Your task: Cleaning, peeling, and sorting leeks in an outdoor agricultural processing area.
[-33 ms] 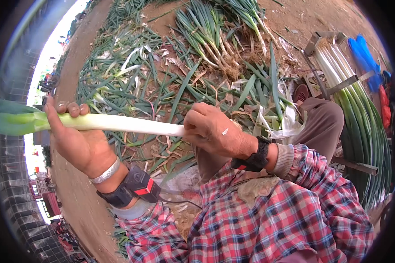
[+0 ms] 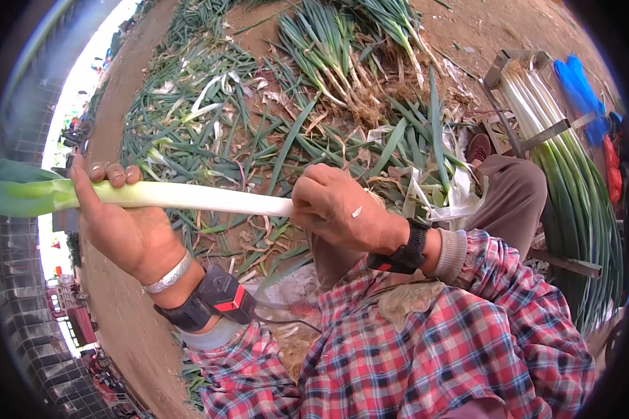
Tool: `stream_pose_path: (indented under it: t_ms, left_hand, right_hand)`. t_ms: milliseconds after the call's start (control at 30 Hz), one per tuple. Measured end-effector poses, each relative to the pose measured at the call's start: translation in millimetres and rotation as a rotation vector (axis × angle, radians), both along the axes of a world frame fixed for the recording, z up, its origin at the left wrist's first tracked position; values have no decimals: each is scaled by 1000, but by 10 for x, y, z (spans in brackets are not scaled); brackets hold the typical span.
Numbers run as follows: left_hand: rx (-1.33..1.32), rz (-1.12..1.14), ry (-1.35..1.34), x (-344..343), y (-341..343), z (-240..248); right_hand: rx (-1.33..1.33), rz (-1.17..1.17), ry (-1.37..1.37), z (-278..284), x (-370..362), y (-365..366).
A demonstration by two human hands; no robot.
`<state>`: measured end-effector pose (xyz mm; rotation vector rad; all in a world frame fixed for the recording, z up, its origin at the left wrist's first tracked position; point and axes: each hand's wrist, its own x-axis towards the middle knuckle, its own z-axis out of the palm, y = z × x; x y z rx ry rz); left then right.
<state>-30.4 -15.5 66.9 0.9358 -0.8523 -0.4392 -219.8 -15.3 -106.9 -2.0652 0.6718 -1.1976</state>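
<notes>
One long green onion (image 2: 210,200) lies almost level across my view, its green leafy end at the far left and its white shank to the right. My left hand (image 2: 131,234) is closed round it below the leaves, thumb in front and fingertips showing over the top. At the white root end, my right hand (image 2: 346,209) is closed with its fingers bent tightly. Those fingers hide the tip of the onion. A small white scrap sticks to the back of my right hand.
Loose green leaves and pale peelings (image 2: 196,112) litter the ground ahead. Unpeeled green onions with roots (image 2: 335,63) lie at the far middle. On the right, a metal rack (image 2: 548,133) holds peeled green onions (image 2: 573,181), beside blue plastic (image 2: 580,91) and a red bag (image 2: 611,167).
</notes>
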Motion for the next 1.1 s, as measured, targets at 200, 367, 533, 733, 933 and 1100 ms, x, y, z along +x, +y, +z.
stream_pose_path:
  t_ms: [200,367,533,733,933,1100]
  left_hand:
    - [-12,-11,-1,-22,11,-11]
    - [-51,40,-7,49,1,-25]
    - [-43,139,43,391,43,-34]
    - [-89,-59,19,560,177,-30]
    - [-73,70,63,376,268,-79]
    - [-16,119,48,200,287,-17]
  right_hand:
    - [-37,21,34,51,25,-15]
    - [-133,131,-37,64,-76,74]
    - [265,414,10,-150,-686,158]
    - [47,-242,668,-1138,-1806,-35]
    - [17,-180,197,-226,-884,77]
    - [-189,-247,293,-300,-517,72]
